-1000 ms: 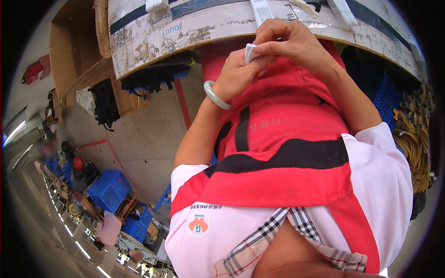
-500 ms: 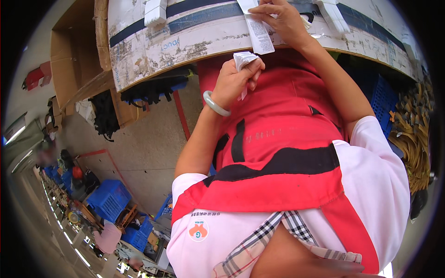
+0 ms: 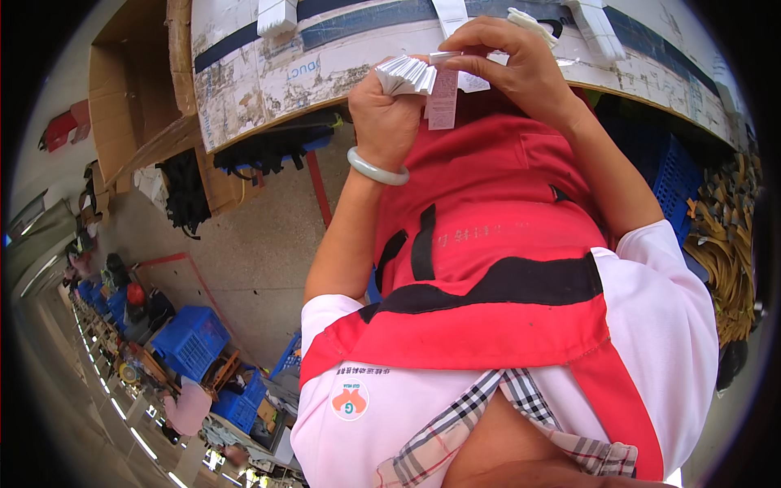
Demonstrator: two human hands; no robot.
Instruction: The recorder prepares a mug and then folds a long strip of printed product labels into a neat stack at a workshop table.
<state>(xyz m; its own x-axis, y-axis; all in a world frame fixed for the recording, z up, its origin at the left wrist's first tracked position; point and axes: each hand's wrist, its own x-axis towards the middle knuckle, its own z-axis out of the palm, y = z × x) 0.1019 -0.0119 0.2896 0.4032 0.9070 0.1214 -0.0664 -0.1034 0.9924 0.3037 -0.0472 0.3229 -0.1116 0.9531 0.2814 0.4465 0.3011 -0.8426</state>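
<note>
My left hand (image 3: 386,120), with a pale bangle (image 3: 377,169) at its wrist, is closed round a fanned stack of folded white labels (image 3: 405,76). Beside it, my right hand (image 3: 521,71) pinches one white label (image 3: 444,58) between thumb and fingers, right at the stack's edge. A printed label strip (image 3: 442,106) hangs below the two hands in front of the red apron (image 3: 496,171). Behind the right hand, a pile of long white label strips (image 3: 450,13) lies on the worn white tabletop (image 3: 342,77).
More white label bundles lie on the tabletop at left (image 3: 277,16) and right (image 3: 596,31). A cardboard box (image 3: 130,98) stands left of the table. Blue crates (image 3: 191,337) and a person in pink (image 3: 187,409) are farther back; tan strips (image 3: 720,252) hang at the right.
My right hand has come from the strips on the table toward my left hand, bringing a label. My left hand has lifted slightly left, and its stack now shows fanned.
</note>
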